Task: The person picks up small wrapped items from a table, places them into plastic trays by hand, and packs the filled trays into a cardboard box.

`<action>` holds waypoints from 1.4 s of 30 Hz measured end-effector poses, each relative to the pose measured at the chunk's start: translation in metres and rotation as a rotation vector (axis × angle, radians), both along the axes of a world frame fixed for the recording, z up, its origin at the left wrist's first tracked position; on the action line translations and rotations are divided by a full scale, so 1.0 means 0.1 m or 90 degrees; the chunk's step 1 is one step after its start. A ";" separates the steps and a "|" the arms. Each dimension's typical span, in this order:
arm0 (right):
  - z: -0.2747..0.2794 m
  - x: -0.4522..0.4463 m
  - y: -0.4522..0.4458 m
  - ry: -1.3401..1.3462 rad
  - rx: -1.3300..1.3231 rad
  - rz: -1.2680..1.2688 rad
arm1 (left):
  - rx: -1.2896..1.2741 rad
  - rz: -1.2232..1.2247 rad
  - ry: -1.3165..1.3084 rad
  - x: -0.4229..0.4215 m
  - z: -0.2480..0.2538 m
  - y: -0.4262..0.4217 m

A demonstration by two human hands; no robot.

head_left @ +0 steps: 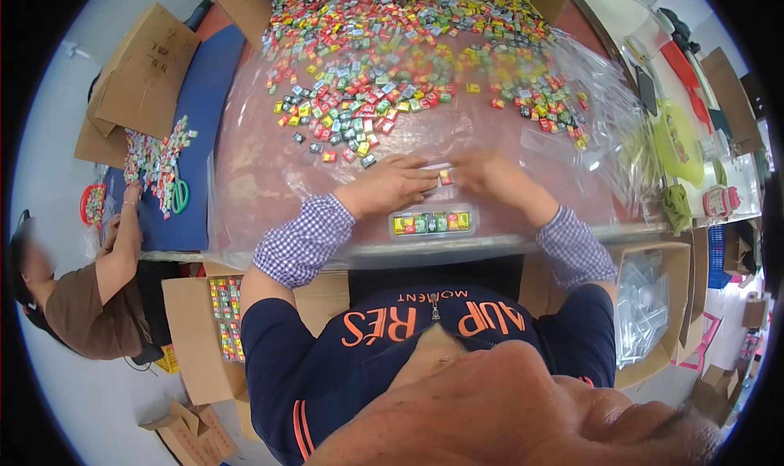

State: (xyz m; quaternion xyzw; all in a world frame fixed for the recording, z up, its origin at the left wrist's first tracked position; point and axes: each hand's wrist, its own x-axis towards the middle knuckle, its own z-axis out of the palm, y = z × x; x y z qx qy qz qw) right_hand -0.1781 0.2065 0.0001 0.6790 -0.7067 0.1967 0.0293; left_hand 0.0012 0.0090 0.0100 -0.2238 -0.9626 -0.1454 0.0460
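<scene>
Pinching the small red-and-white block (pixel 445 178), likely light, stiff and slick, by its side edges should suit; it sits between the left hand (pixel 390 185) and right hand (pixel 493 177), apart, grip indeterminable, beyond the filled tray (pixel 395 223) near the surface's (pixel 310 233) front edge.

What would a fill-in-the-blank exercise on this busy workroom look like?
The handles of the scissors are ____.
They lie on a surface coloured ____.
The filled tray is nearer the dark shirt than either the left hand or the ____ hand.
The lettering on that shirt is ____.

Missing words: green; blue; right; orange.
</scene>
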 end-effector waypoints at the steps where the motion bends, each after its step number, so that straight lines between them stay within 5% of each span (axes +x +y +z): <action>1: -0.03 -0.16 -0.07 -0.080 0.070 -0.024 | -0.001 -0.003 0.003 -0.03 -0.02 0.00; 5: 0.21 -0.60 -0.60 -0.096 -0.117 -0.381 | 0.080 0.013 0.000 -0.12 -0.12 0.01; 10: -0.25 -0.94 -0.91 0.028 -0.025 -0.386 | 0.081 0.053 0.039 -0.17 -0.22 0.05; 13: -0.13 -0.65 -0.61 -0.155 -0.169 -0.202 | 0.068 0.089 0.063 -0.12 -0.31 -0.03; 17: -0.14 -0.09 -0.23 -0.156 -0.093 0.017 | 0.075 0.097 0.068 -0.09 -0.36 0.03; 22: 0.07 0.33 -0.07 0.105 0.029 0.000 | 0.101 0.172 0.040 -0.07 -0.29 0.07; 25: 0.11 0.32 -0.11 0.065 0.146 0.028 | 0.091 0.195 0.051 -0.05 -0.27 0.15; 30: -0.02 0.34 -0.09 0.043 0.110 0.030 | 0.135 0.233 0.036 -0.12 -0.27 0.17; 33: -0.05 0.13 -0.17 -0.237 -0.023 0.124 | 0.131 0.226 0.033 -0.17 -0.21 0.14; 35: 0.11 -0.02 0.05 -0.284 -0.076 -0.051 | 0.139 0.229 -0.012 -0.18 -0.17 0.10; 37: 0.12 -0.30 0.34 -0.056 -0.182 -0.173 | 0.146 0.236 -0.031 -0.15 -0.12 0.08; 39: 0.14 -0.45 0.63 0.011 -0.118 -0.286 | 0.184 0.207 -0.021 0.02 -0.03 0.11; 42: 0.01 -0.56 0.86 0.089 -0.078 -0.296 | 0.203 0.190 -0.044 0.35 0.01 0.28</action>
